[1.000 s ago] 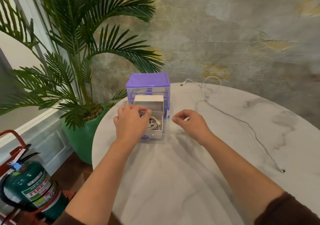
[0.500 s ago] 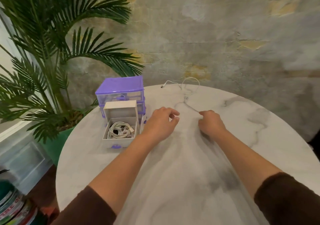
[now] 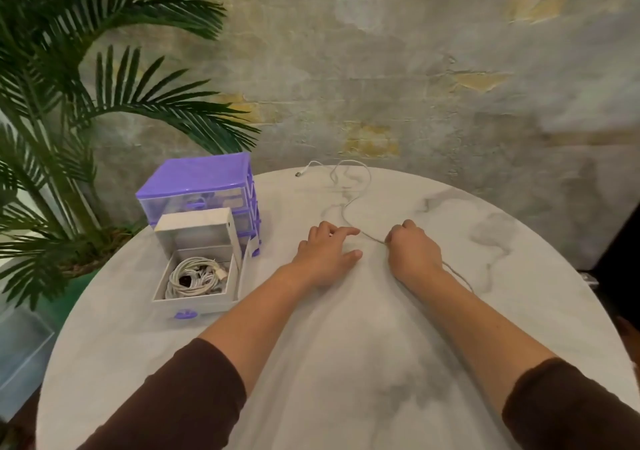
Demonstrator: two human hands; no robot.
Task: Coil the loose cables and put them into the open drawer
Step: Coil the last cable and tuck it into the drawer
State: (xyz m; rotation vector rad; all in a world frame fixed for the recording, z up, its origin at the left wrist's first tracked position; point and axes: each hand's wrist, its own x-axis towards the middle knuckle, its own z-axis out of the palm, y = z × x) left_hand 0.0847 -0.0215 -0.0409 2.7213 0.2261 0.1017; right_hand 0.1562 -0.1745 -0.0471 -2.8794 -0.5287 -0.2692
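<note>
Here, right hand [image 3: 412, 254] fingers pinching loose cable [image 3: 349, 203], left hand [image 3: 325, 255] fingers relaxed beside it.

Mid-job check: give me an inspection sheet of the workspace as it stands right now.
Surface: round marble table.
Job's things: open drawer of the purple organizer already holds a coiled white cable.
Clutter: nothing seen.
Hands: right hand grips the loose cable; left hand rests open on the table beside it.
Cables: loose cable runs from its plug at the far edge, through the right hand, toward the right edge.
Surroundings: potted palm to the left, mottled wall behind.
</note>
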